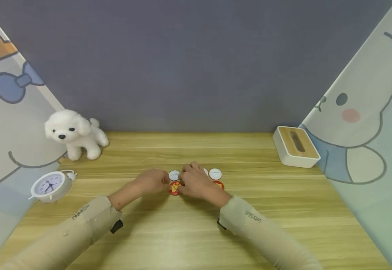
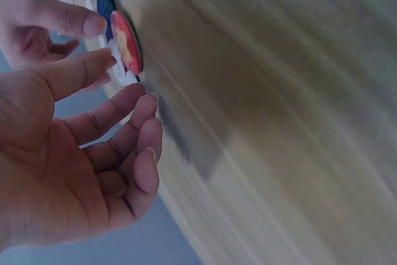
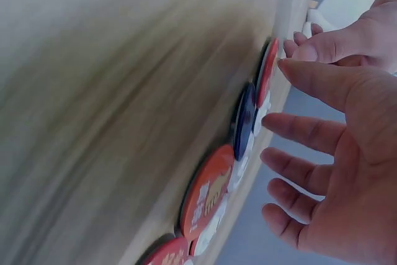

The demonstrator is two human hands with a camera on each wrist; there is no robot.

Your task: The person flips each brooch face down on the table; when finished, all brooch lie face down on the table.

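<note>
The left hand (image 1: pixel 153 181) and the right hand (image 1: pixel 197 182) face each other over the counter (image 1: pixel 175 240): two hands, both with fingers loosely bent, thumbs apart from fingers, and neither gripping anything. Between the two thumbs lies one red disc (image 1: pixel 175 188) with a yellow design; whether a thumb touches it, I cannot tell.

The head view shows five discs: two red, three white. One white disc (image 1: pixel 174 175) sits just behind the red one between the hands. On the right hand's other side are a second red disc (image 1: pixel 219 185) and a pair of white discs (image 1: pixel 215 173), one of them partly covered by the fingers. The right wrist view shows a nearer row of four: a red one, one dark blue disc (image 3: pixel 245 119), one orange-red disc (image 3: pixel 208 190) and another red one cut by the frame, with at least three white ones behind.

Farther off stand one plush dog (image 1: pixel 77 133) and one alarm clock (image 1: pixel 51 186) on the left, one tissue box (image 1: pixel 296 146) on the right.
</note>
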